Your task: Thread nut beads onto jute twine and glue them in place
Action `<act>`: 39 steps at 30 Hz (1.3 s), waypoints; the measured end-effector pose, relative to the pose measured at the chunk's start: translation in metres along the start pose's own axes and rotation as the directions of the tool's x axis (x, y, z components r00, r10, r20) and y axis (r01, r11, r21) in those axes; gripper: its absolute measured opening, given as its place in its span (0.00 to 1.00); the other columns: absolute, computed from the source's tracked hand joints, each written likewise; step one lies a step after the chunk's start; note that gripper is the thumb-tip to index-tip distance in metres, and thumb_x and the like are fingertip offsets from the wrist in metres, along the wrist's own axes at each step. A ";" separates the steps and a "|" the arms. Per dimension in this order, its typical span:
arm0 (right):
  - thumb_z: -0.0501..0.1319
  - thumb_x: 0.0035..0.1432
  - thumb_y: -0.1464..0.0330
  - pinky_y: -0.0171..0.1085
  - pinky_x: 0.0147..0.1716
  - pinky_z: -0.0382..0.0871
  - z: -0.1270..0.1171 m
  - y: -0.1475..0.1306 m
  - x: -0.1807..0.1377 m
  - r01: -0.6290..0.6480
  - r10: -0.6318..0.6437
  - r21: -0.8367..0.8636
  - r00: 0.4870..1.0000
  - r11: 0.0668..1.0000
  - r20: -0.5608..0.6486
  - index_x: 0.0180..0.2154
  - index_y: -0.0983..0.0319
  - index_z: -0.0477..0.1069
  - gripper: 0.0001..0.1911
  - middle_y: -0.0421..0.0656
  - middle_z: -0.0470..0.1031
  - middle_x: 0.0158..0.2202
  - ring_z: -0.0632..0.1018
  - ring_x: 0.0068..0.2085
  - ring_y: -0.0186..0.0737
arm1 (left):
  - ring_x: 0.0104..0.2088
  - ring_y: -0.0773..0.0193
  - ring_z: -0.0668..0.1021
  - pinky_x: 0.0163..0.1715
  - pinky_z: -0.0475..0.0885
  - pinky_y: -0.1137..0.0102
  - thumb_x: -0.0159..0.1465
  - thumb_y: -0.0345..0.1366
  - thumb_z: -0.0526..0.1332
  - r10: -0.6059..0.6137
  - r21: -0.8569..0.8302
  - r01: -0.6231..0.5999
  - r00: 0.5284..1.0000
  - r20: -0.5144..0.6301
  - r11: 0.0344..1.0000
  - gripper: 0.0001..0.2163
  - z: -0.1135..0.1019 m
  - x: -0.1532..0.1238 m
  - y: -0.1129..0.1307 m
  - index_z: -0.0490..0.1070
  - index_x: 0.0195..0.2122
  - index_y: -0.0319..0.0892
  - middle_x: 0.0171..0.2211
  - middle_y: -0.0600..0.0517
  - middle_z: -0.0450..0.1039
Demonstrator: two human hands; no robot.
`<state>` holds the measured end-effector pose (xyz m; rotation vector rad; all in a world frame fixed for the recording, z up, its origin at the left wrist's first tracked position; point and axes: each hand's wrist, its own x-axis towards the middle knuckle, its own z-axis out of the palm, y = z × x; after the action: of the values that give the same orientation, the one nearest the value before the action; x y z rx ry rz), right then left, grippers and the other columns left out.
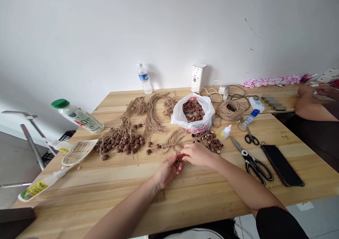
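Centre of frame: left hand (169, 168) pinches a dark nut (176, 162) just above the surface (185, 196); right hand (197, 154) closes its fingertips on twine (173, 142) beside it. Best done with the nut held steady and the twine end kept short between the fingertips.

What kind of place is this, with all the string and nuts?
Probably a craft table in a home or small workshop. A plastic bag full of nut shells, bundles of twine and scissors lie on the wooden table, and both hands work a small piece.
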<state>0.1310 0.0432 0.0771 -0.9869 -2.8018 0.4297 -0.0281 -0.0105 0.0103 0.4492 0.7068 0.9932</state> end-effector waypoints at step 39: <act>0.63 0.48 0.64 0.38 0.39 0.67 -0.065 0.142 -0.062 -0.395 0.441 0.448 0.898 0.802 0.004 0.45 0.66 0.67 0.22 0.44 0.73 0.40 0.73 0.38 0.41 | 0.23 0.70 0.73 0.24 0.65 0.74 0.53 0.32 0.67 0.022 -0.033 -0.017 0.991 0.130 0.999 0.09 -0.013 -0.004 0.002 0.75 0.37 0.38 0.30 0.47 0.75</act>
<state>0.2778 0.1238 0.0919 -1.4541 -2.2190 0.9838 -0.0400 -0.0127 0.0044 0.4888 0.5695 0.9830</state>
